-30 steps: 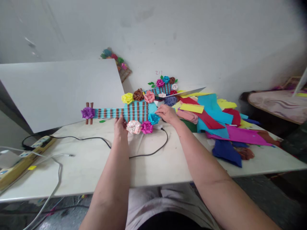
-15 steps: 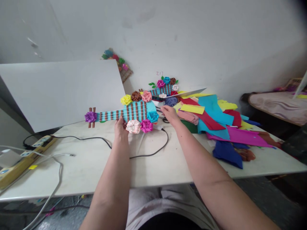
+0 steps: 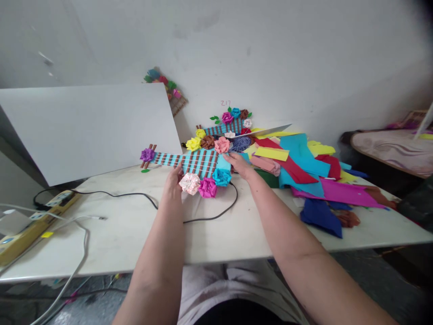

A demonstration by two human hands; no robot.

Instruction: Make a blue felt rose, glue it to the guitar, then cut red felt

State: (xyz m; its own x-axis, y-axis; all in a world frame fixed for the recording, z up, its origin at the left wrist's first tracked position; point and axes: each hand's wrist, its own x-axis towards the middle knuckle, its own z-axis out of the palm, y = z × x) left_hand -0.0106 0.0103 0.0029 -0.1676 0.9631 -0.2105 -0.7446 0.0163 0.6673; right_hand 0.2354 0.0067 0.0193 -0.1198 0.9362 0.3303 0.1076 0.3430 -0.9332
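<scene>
A guitar-shaped craft piece of turquoise paper with brown stick strings lies over the far part of the white table. Paper flowers ring its body and a purple flower caps its neck. My left hand grips the body's lower edge beside a white patterned flower. My right hand holds the body's right edge, just above a turquoise flower. A second, smaller flowered piece leans against the wall behind.
A heap of coloured paper sheets covers the table's right side. A black cable loops below the craft piece. A white board leans on the wall at left. A power strip and white cables sit at the left edge.
Both hands have turned the guitar piece and shifted it to the right and nearer me; its neck end now points up-left, closer to the white board.
</scene>
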